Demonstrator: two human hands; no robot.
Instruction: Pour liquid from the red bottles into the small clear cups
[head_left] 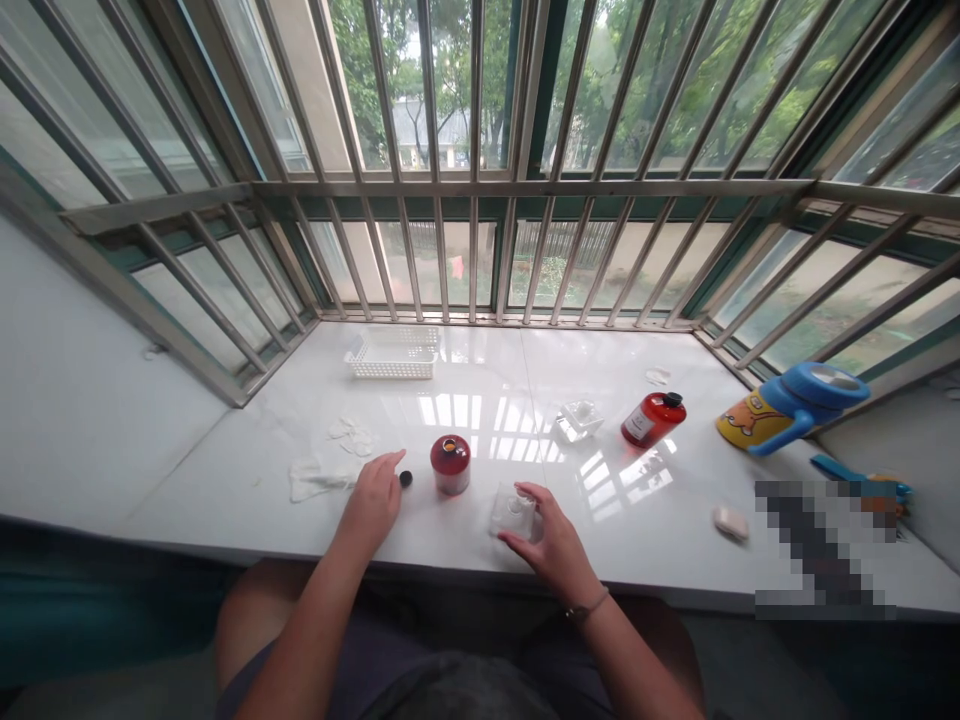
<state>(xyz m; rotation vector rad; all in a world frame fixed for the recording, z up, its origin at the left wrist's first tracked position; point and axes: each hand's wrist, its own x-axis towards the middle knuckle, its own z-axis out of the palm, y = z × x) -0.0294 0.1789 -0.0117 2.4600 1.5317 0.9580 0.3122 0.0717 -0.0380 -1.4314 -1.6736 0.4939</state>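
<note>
My left hand rests over the white sill beside a small black cap, index finger stretched out and nothing visible in it. A crumpled white cloth or tissue lies at its left. Between my hands stands a round red bottle, upright, its neck uncapped. The thumb and fingers of my right hand are curved around a clear square glass container on the sill.
Behind are a white perforated basket, another clear glass piece, and a capped red bottle with a label. To the right are a blue-and-yellow jug, a pinkish bar and a blurred patch. Metal window bars border the sill.
</note>
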